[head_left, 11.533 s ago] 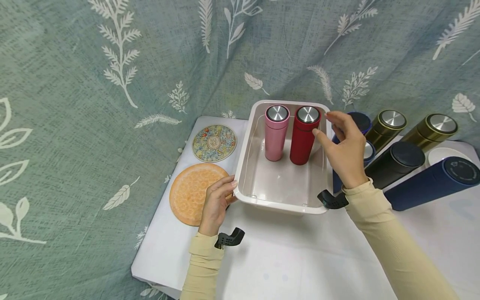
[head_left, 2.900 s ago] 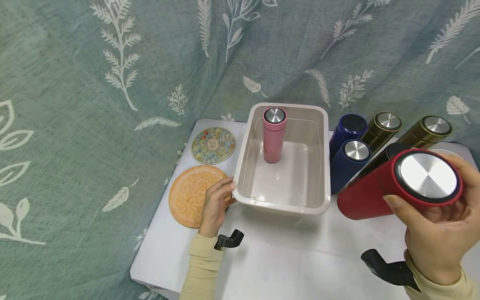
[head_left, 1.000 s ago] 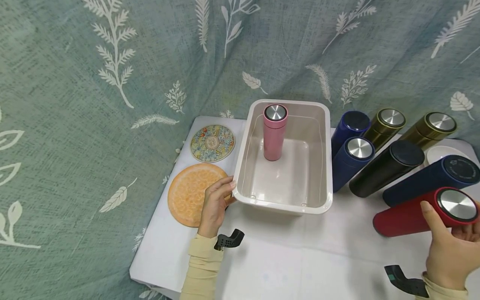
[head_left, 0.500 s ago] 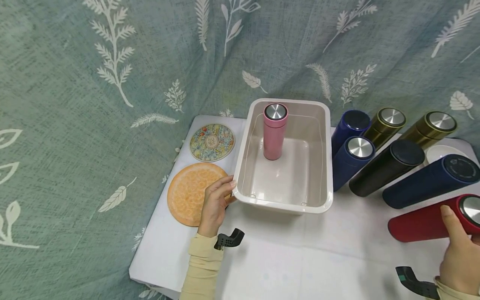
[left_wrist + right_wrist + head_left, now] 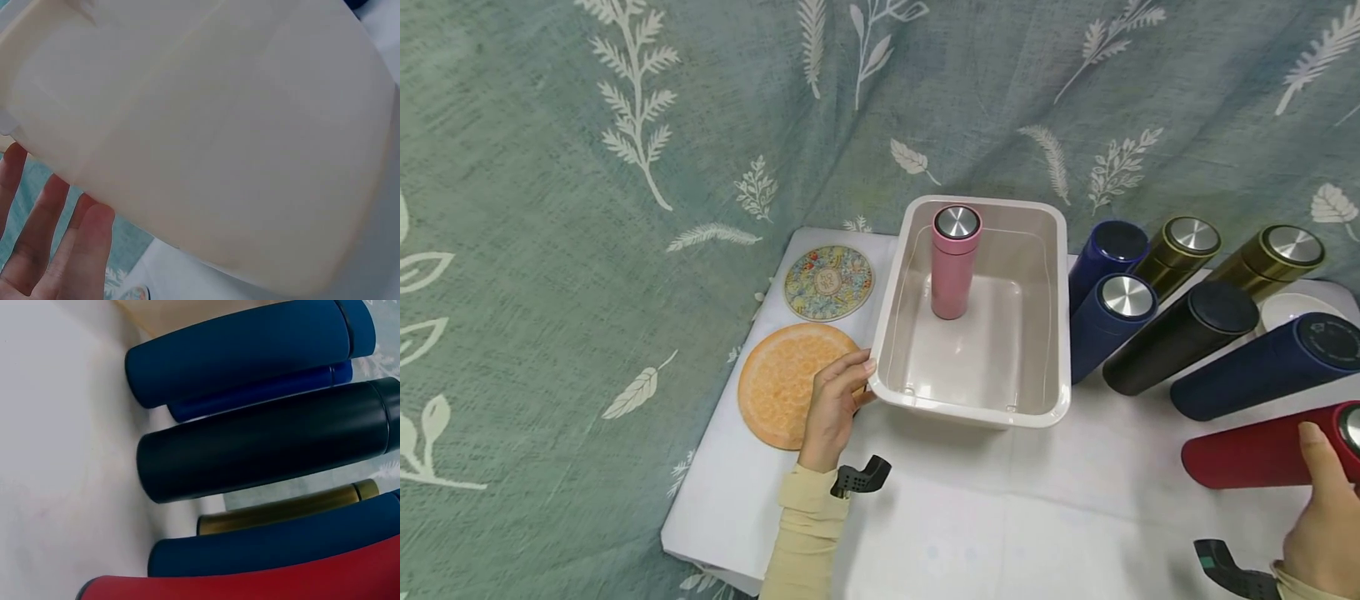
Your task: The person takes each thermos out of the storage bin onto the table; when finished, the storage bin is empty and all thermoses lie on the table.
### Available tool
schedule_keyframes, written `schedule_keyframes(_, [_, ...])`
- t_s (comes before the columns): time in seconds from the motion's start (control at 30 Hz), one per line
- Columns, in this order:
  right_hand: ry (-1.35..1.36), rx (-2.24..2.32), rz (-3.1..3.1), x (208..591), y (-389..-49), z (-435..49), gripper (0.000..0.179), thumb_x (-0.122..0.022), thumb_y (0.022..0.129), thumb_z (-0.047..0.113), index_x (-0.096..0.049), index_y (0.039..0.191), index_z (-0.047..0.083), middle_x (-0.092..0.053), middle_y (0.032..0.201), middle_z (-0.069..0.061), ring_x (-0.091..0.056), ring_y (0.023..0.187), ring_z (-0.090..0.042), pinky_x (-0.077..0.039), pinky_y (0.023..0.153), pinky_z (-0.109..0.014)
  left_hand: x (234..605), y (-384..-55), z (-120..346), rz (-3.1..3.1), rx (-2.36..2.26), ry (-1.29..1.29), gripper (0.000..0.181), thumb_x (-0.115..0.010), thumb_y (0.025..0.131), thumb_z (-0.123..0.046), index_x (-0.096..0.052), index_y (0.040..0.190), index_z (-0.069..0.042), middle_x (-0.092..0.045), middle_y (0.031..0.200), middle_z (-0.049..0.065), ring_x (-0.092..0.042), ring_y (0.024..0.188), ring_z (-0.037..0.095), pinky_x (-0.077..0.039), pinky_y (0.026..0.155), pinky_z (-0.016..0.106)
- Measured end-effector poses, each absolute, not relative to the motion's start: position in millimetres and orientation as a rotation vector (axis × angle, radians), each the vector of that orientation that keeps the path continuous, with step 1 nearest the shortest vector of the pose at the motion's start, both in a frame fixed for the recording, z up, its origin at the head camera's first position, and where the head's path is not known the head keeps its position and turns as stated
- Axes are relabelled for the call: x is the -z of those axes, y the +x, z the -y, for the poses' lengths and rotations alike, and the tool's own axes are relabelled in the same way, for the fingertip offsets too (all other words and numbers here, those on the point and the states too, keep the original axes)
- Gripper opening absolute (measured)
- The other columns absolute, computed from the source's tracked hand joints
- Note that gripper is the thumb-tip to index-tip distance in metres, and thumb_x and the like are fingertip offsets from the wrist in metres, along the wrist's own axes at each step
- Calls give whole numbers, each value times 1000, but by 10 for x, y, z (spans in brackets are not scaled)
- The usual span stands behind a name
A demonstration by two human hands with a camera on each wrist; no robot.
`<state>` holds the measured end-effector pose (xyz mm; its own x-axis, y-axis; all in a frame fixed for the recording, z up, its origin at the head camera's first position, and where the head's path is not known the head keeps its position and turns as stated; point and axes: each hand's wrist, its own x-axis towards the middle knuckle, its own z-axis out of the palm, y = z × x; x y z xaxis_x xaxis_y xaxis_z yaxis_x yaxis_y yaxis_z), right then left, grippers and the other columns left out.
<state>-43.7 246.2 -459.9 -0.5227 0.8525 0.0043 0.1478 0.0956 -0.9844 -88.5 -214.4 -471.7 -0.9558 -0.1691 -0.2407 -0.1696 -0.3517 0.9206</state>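
At the right edge of the head view my right hand (image 5: 1326,525) grips a red thermos bottle (image 5: 1262,450), its thumb along the side near the steel lid. In the right wrist view the red thermos spans the lower edge, and the hand itself is out of sight. My left hand (image 5: 837,400) holds the near left corner of a beige plastic bin (image 5: 970,414) by its rim. The left wrist view shows the fingertips against the bin's outer wall (image 5: 219,156). Inside the bin, a pink thermos (image 5: 953,275) stands upright near the back left.
Right of the bin stand several thermoses: two blue ones beside it, two olive-gold ones (image 5: 1270,258) behind, a black one (image 5: 1180,342) and a navy one (image 5: 1262,371). A white round item (image 5: 1292,308) sits behind them. Two round mats (image 5: 793,383) lie left on the white table (image 5: 940,517).
The red thermos was lifted out of the bin by the right hand and carried right, to the near side of the navy one. The left hand has stayed at the bin's corner.
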Motion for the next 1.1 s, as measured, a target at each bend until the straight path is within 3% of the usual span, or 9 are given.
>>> schedule_keyframes(0.3, [-915,-1568,1597,4578,-501,-2486,63,-76,88,12,-48,144,20,-54,146,4,-47,136,-10,-32,121,-24,4709,-891,2123,-1789,-2534,-481,17,-63,91,-9,-76,99,-17,-75,96,-2,-71,84,13,-56,74,30])
schedule_keyframes(0.67, [-936,-1514,1712,4619,-506,-2504,61,-72,92,18,-46,147,23,-55,146,7,-48,136,-8,-31,120,-19,4725,-899,2115,-1790,-2536,-483,17,-63,91,-9,-76,99,-17,-75,98,2,-71,84,12,-56,73,29])
schedule_keyframes(1.1, [-758,-1391,1821,4648,-539,-2451,64,-69,92,6,-39,148,11,-52,147,3,-48,138,-13,-36,117,-20,4719,-904,2096,-1817,-2517,-483,18,-63,91,-11,-77,99,-19,-76,97,-3,-71,86,10,-54,78,34])
